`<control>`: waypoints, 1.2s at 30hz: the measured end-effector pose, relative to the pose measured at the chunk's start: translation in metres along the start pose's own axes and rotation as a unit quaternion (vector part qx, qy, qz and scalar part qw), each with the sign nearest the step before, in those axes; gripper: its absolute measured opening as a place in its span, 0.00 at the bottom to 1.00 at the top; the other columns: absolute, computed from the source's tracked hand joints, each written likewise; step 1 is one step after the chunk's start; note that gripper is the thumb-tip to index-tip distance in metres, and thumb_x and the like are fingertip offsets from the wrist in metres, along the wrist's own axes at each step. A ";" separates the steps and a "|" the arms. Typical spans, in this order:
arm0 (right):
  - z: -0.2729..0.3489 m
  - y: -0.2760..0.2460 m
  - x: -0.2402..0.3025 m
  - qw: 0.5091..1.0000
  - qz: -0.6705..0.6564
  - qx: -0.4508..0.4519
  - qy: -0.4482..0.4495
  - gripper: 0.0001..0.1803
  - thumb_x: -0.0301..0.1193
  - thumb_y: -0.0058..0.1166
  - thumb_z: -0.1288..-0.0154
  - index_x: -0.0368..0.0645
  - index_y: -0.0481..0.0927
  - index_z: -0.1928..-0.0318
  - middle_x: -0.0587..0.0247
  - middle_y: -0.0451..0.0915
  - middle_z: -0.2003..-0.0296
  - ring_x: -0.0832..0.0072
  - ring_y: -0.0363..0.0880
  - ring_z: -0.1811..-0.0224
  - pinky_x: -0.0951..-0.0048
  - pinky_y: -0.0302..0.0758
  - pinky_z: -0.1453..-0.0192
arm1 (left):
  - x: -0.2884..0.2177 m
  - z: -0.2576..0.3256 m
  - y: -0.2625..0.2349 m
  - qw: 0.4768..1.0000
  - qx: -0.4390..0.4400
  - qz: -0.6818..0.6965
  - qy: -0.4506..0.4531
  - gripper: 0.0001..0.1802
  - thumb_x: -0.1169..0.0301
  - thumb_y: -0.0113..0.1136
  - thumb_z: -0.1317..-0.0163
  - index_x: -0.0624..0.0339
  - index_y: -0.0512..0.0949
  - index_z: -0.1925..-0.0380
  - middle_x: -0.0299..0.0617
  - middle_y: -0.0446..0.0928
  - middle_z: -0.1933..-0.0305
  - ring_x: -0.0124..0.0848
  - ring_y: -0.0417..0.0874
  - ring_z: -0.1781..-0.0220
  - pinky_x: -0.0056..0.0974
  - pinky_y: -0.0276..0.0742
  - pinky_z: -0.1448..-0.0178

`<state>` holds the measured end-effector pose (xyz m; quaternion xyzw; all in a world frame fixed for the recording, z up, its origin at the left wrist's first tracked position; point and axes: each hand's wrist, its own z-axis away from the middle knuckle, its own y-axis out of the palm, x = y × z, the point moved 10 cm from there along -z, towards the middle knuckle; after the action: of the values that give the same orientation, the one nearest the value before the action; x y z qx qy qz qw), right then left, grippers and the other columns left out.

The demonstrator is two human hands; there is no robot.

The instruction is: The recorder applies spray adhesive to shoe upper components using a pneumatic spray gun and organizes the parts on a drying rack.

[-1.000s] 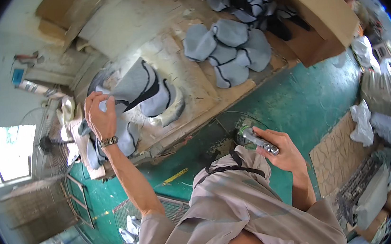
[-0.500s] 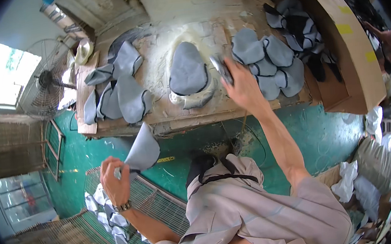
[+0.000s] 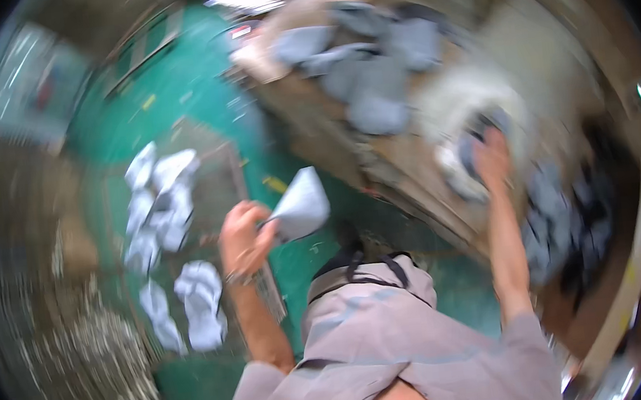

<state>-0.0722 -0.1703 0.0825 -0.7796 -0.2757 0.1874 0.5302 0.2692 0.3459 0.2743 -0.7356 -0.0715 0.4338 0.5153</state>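
- My left hand [image 3: 244, 238] pinches a grey fabric piece [image 3: 301, 204] above the green floor [image 3: 191, 81].
- My right hand [image 3: 490, 157] presses a grey piece [image 3: 478, 136] on the workbench [image 3: 410, 163]; grip unclear.
- White pieces [image 3: 169, 208] lie on a mat below.
- Since half a second ago, the view has swung left and blurred.

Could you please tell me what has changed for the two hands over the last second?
The left hand took a grey piece from the bench and swung it down over the floor. The right hand rose from waist height to the bench. The left grip on the piece is unchanged since half a second ago.
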 end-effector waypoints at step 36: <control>0.121 -0.378 1.024 0.492 -0.573 0.153 -0.637 0.26 0.24 0.61 0.36 0.37 0.77 0.36 0.45 0.78 0.38 0.46 0.76 0.35 0.52 0.74 0.32 | 0.287 0.294 -0.342 0.862 -0.307 -0.098 -0.391 0.10 0.74 0.74 0.50 0.62 0.83 0.68 0.44 0.82 0.54 0.47 0.84 0.50 0.47 0.80 0.46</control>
<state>0.5659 0.6696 0.3900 -0.0246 -0.8915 0.3273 0.3122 0.3527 0.8660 0.3653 -0.6154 -0.4685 0.5896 0.2328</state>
